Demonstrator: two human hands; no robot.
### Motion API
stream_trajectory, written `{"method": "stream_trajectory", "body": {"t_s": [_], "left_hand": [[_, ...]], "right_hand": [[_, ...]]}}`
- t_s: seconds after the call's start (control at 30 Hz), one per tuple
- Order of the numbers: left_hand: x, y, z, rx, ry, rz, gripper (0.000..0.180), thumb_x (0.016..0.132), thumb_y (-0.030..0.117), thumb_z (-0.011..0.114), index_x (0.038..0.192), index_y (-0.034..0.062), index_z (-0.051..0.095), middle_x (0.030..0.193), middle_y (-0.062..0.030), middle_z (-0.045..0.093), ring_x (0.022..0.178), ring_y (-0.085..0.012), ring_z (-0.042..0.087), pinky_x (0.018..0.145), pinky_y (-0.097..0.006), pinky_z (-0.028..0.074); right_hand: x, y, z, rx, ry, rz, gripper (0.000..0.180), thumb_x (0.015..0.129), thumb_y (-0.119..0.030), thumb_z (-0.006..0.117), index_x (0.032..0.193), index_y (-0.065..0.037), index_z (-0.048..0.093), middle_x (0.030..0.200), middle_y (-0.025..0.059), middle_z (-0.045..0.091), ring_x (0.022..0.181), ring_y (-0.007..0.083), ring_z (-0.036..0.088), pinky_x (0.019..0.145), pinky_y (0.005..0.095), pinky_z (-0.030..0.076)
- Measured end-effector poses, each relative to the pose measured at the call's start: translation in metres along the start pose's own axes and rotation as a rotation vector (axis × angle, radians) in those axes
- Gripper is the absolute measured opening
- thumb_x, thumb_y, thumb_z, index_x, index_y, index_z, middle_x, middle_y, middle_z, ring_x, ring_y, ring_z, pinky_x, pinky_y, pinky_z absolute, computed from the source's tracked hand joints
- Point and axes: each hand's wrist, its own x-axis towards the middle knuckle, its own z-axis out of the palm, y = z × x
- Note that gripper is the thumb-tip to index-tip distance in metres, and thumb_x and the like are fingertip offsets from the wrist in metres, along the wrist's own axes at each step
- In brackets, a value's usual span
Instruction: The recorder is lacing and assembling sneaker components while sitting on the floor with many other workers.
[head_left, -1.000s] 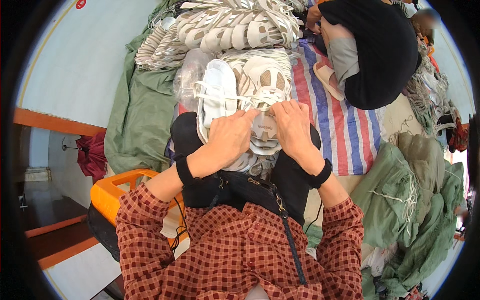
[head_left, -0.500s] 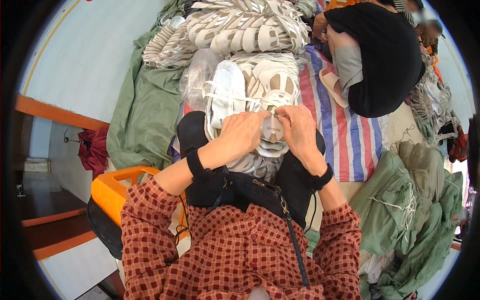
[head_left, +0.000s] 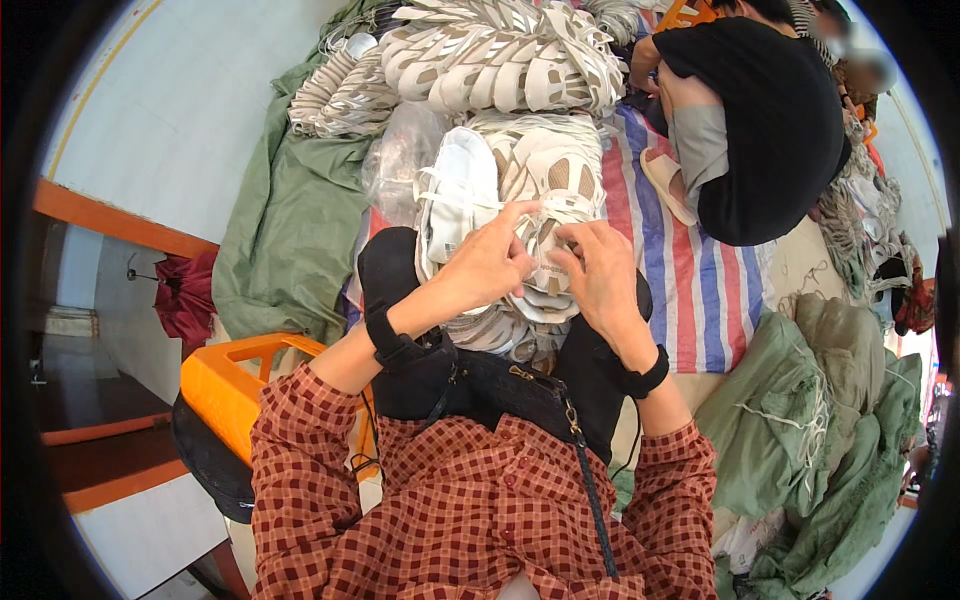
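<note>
A cream shoe upper with tan mesh (head_left: 572, 180) lies on a stack of similar uppers between my knees, its pale laces and tongue toward me. Over its left side is my left hand (head_left: 492, 255), open, the index finger stretched toward the laces and the thumb apart. My right hand (head_left: 603, 272) is at the right edge of the tongue, fingers bent and thumb apart from them; nothing shows clearly in its grip. Left of the stack rests a white shoe upper (head_left: 462, 180) with a lace across it.
Beyond lie rows of stacked uppers (head_left: 500, 70) and a clear plastic bag (head_left: 395, 165). A person in black (head_left: 760, 120) crouches at right on a striped sheet (head_left: 690, 290). Green sacks (head_left: 770, 410) lie nearer. An orange plastic stool (head_left: 220, 385) stands at my left.
Both hands were pinching at the laces above the tongue. They have come apart: my left index finger has straightened, and my right fingers have loosened and moved slightly right and down.
</note>
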Motion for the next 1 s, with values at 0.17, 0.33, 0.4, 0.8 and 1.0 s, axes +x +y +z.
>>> {"method": "stream_trajectory", "body": {"t_s": [0.17, 0.33, 0.4, 0.8, 1.0], "left_hand": [[-0.003, 0.006, -0.005, 0.069, 0.074, -0.053, 0.032, 0.081, 0.001, 0.057, 0.112, -0.0037, 0.049, 0.073, -0.0111, 0.062, 0.063, -0.018, 0.067, 0.058, -0.031, 0.05], [0.002, -0.008, -0.012, -0.011, 0.162, 0.078, 0.011, 0.08, 0.002, 0.06, 0.088, -0.0032, 0.058, 0.076, -0.0109, 0.064, 0.064, -0.02, 0.067, 0.058, -0.031, 0.049], [0.006, -0.01, -0.011, -0.015, 0.213, 0.137, 0.006, 0.078, 0.002, 0.062, 0.081, -0.0025, 0.06, 0.078, -0.0108, 0.065, 0.065, -0.0217, 0.067, 0.058, -0.032, 0.049], [0.026, 0.002, 0.02, 0.701, 0.387, 0.368, 0.005, 0.078, 0.009, 0.061, 0.08, 0.0034, 0.062, 0.078, -0.0133, 0.058, 0.073, -0.0341, 0.061, 0.063, -0.044, 0.048], [0.034, 0.002, 0.035, 0.722, 0.342, 0.321, 0.004, 0.08, 0.008, 0.061, 0.081, 0.0038, 0.06, 0.078, -0.0153, 0.057, 0.074, -0.0371, 0.059, 0.064, -0.046, 0.047]], "right_hand": [[0.009, -0.005, 0.0, -0.045, -0.053, -0.001, 0.016, 0.076, -0.012, 0.069, 0.088, -0.007, 0.059, 0.09, 0.0088, 0.056, 0.092, 0.0294, 0.055, 0.083, 0.0395, 0.037], [0.016, -0.004, 0.006, -0.195, 0.075, -0.163, 0.012, 0.081, -0.009, 0.065, 0.086, -0.005, 0.056, 0.086, 0.0075, 0.057, 0.084, 0.0237, 0.058, 0.077, 0.0368, 0.041], [0.029, -0.001, -0.005, 0.494, 0.047, 0.272, 0.008, 0.086, -0.008, 0.062, 0.087, -0.003, 0.055, 0.08, 0.0058, 0.06, 0.07, 0.015, 0.058, 0.063, 0.0319, 0.044], [0.02, 0.023, -0.014, 1.15, 0.072, 0.318, 0.012, 0.096, -0.013, 0.055, 0.094, -0.002, 0.052, 0.083, 0.0057, 0.063, 0.068, 0.0096, 0.062, 0.065, 0.024, 0.053], [0.019, 0.019, -0.015, 1.155, 0.084, 0.336, 0.011, 0.096, -0.012, 0.055, 0.094, -0.001, 0.053, 0.085, 0.0053, 0.063, 0.071, 0.0096, 0.062, 0.067, 0.0235, 0.052]]}}
